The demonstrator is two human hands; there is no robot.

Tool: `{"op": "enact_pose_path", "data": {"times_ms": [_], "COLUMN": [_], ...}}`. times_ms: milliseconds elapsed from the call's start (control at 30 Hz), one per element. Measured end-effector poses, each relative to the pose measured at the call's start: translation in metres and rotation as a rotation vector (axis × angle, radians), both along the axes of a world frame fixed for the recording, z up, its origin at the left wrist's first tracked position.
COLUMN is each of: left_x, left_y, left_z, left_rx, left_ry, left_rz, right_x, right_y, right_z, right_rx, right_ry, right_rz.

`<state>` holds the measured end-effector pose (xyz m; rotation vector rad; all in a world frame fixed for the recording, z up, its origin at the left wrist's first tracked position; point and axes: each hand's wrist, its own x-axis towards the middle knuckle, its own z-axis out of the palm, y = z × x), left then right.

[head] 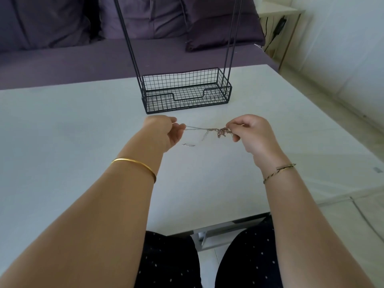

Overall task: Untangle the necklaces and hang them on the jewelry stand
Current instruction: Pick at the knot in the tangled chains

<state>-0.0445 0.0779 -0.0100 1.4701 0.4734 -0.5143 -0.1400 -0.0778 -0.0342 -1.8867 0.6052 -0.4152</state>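
Where the task stands: early, by my reading. The necklaces (223, 130) are knotted together and nothing hangs on the jewelry stand (187, 104), so the untangling is under way and all the hanging is left.
Place of the tangle: just above the table (62, 121), on the near side of the stand and between the two hands.
Strands: thin lines run taut from the clump toward the left, and a loose end (188, 145) droops down to the table or lies on it.
Grip on the left: the left hand (166, 132) has its fingers curled and pinches the taut strands at their left end.
Grip on the right: the right hand (249, 132) closes thumb and fingers on the knotted clump itself.
Stand: black wire basket with thin rods rising from it, far of the hands and apart from them; no chain shows in the basket.
Cut off: the rods leave the top edge of the view, so the bar or hooks meant for the necklaces are not shown.
Hard to make out: the number of chains in the knot, possibly two, one silvery and one rosier. They are too fine and blurred to be sure, and no clasp can be told.
Beyond the table: a purple sofa (62, 59) along the far edge.
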Motion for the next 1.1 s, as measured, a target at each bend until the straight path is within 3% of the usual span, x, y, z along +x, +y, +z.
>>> {"op": "enact_pose_path", "data": {"times_ms": [200,633,767,933,1100], "left_x": [-0.002,-0.004,-0.007,-0.007,-0.007], "left_y": [0.002,0.002,0.002,0.009,0.013], "left_z": [0.004,0.005,0.011,0.013,0.004], "left_rx": [-0.051,-0.119,-0.214,-0.117,0.196], "left_ry": [0.106,-0.099,-0.077,-0.079,-0.138], "left_rz": [0.018,-0.114,-0.03,-0.072,-0.271], "right_x": [0.003,0.01,0.012,0.015,0.015], "right_y": [-0.002,0.002,0.004,0.005,0.008], "right_z": [-0.007,-0.013,-0.015,-0.014,-0.007], "right_rx": [-0.072,-0.117,-0.182,-0.154,0.0], "right_ry": [0.018,0.014,0.044,-0.036,-0.111], "right_rz": [0.043,0.112,0.13,0.082,0.037]}}
